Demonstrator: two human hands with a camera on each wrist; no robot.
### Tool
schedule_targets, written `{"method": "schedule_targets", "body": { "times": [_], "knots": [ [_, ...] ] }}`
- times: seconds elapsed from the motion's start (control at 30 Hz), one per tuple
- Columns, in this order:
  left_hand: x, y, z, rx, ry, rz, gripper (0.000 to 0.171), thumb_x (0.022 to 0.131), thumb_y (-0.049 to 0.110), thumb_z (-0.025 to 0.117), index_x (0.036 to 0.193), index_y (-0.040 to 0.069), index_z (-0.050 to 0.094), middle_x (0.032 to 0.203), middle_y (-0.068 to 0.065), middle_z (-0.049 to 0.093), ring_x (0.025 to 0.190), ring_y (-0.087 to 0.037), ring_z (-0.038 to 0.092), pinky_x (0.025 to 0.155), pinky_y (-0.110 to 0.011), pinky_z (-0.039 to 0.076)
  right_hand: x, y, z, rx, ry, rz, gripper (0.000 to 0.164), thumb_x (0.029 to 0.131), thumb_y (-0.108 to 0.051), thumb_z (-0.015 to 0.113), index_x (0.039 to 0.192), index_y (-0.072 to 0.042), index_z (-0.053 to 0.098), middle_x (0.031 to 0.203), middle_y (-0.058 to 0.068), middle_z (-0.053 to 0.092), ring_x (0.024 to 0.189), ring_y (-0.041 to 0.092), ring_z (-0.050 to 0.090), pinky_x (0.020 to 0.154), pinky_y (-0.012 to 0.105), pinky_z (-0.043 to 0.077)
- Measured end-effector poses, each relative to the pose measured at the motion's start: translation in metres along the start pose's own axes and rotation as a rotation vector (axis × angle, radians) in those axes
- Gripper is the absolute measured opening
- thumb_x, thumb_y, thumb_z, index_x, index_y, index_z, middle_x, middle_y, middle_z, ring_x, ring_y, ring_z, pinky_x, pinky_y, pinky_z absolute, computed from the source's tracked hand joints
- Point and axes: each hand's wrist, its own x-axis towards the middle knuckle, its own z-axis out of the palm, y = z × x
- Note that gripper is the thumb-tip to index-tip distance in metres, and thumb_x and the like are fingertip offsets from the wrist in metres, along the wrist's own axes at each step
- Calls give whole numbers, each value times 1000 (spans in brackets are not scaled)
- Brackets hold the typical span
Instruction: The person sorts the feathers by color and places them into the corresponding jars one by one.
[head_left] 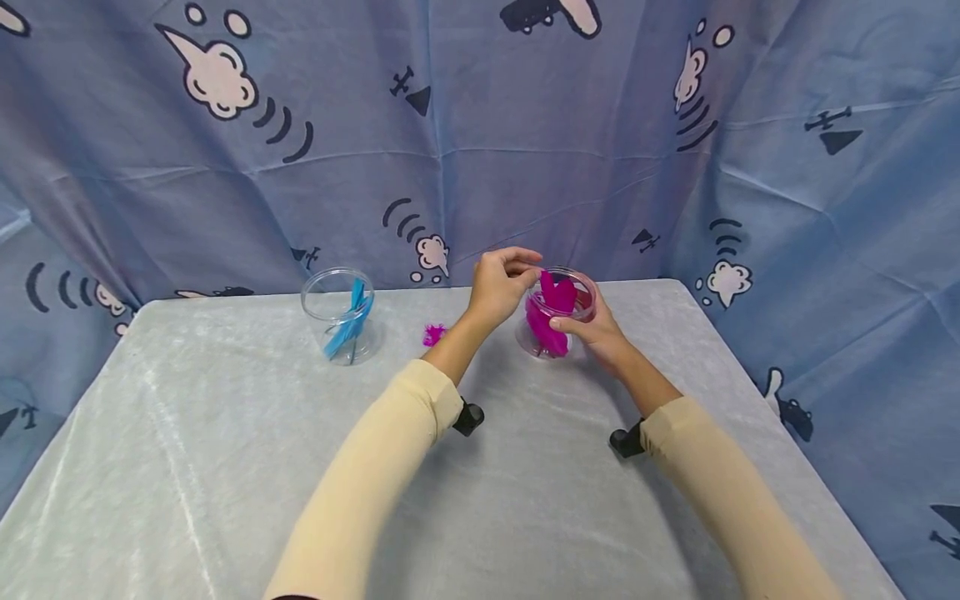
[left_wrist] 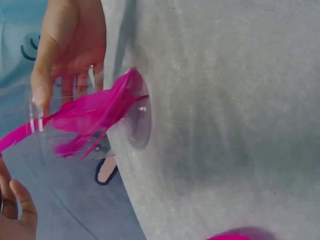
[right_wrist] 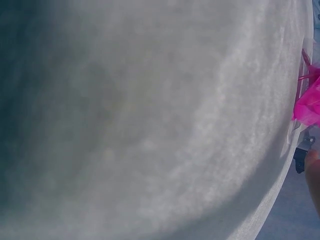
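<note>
Near the back of the table, a clear round jar (head_left: 534,340) stands with bright pink feathers (head_left: 553,321) inside. My right hand (head_left: 592,327) grips the jar's side near the rim, thumb in front. Above the rim, my left hand (head_left: 501,283) pinches the top of a pink feather between thumb and forefinger. In the left wrist view one pink strip (left_wrist: 20,135) sticks out over the rim towards the left fingers; the exact contact lies past the frame edge. Only a fingertip and part of the pink feathers (right_wrist: 309,107) show in the right wrist view.
To the left stands a second clear jar (head_left: 318,312) with blue feathers (head_left: 348,321) in it. Between the jars lies a small fuzzy pink piece (head_left: 433,335). A pale cloth covers the table (head_left: 525,500); a patterned blue curtain (head_left: 525,125) hangs directly behind it.
</note>
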Motion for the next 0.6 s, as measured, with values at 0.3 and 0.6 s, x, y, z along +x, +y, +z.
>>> {"method": "schedule_targets", "body": {
  "times": [0.3, 0.6],
  "knots": [
    [-5, -8, 7, 150, -71, -20, 14, 92, 3, 70, 104, -2, 75, 96, -10, 76, 84, -19, 69, 73, -21, 55, 0, 0, -1, 16, -7, 3, 87, 93, -10, 69, 159, -21, 11, 156, 12, 30, 142, 30, 32, 117, 47, 29],
    [-10, -8, 12, 270, -169, -33, 16, 93, 5, 70, 108, 3, 75, 100, -8, 75, 80, -18, 70, 66, -18, 55, 0, 1, -2, 6, -13, 3, 87, 93, -13, 70, 158, -22, 12, 155, 14, 31, 141, 31, 34, 115, 48, 32]
  ]
}}
